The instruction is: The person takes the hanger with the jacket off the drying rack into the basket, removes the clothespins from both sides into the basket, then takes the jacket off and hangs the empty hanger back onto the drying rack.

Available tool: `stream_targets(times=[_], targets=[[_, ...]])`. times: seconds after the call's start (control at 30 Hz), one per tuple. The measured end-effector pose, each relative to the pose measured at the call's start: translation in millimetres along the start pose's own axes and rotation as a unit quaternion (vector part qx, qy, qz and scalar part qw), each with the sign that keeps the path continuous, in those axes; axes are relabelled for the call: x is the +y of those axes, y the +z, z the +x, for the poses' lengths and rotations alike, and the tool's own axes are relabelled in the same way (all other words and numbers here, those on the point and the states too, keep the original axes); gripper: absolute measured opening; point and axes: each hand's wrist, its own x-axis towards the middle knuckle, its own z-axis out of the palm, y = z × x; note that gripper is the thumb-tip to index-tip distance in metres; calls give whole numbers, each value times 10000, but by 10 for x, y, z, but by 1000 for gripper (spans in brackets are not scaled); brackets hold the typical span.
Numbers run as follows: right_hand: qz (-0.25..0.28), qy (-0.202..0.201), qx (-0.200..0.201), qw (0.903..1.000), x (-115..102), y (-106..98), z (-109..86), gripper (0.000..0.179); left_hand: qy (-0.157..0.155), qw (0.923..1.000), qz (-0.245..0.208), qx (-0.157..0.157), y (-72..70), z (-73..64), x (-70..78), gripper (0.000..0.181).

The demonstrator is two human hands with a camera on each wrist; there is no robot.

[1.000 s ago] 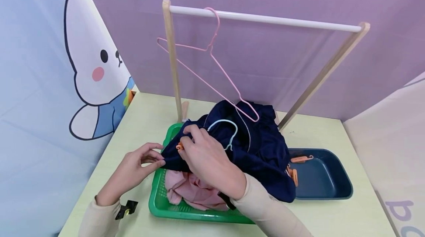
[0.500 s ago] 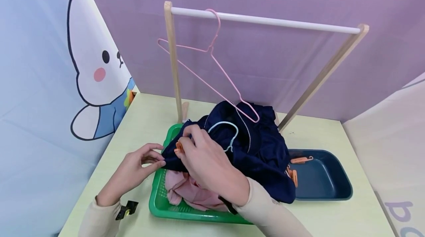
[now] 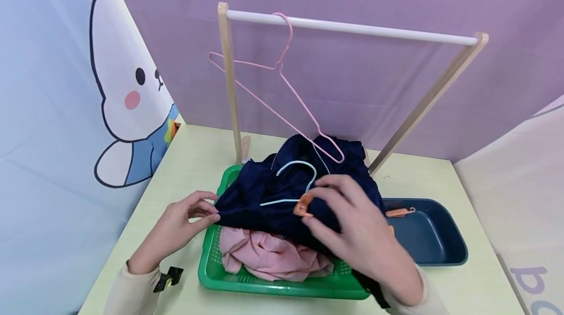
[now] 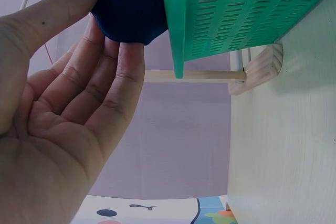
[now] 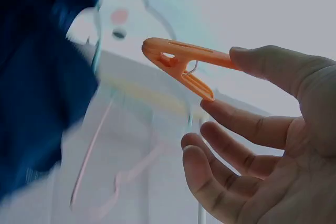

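My left hand (image 3: 182, 222) pinches the left edge of a navy garment (image 3: 244, 202) between thumb and fingertips, as the left wrist view also shows. The garment drapes over a green basket (image 3: 246, 286), above a crumpled pink cloth (image 3: 270, 258). A light blue hanger (image 3: 299, 162) shows its hook and one arm on the garment; the rest is hidden in the fabric. My right hand (image 3: 352, 224), above the garment's right part, holds an orange clothespin (image 5: 184, 59) between thumb and index finger. The pin's tip points away from the palm, with its legs spread.
Behind the basket stands a wooden rack with a white rail (image 3: 374, 30). A pink hanger (image 3: 290, 36) hangs from it, its lower corner in front of the garment. To the right, a dark blue tray (image 3: 425, 236) holds more orange clothespins (image 3: 398, 212).
My right hand has moved right from the garment's left part, carrying the orange clothespin. This uncovers the light blue hanger's left arm. My left hand keeps its place on the garment's edge.
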Motion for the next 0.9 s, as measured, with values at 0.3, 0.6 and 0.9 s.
stream_targets(times=[0.3,0.6,0.9], targets=[[-765,1343,133,9879,803,-370,-534,33,-52,10000,7,-25,9,1,8,36],[-1034,2935,-683,9479,1564,-386,-1048,36,-91,9999,54,-9,-16,0,11,35],[-1009,3425,-1148,9270,1885,-304,-1337,36,-104,9999,37,-14,-6,-3,5,35]])
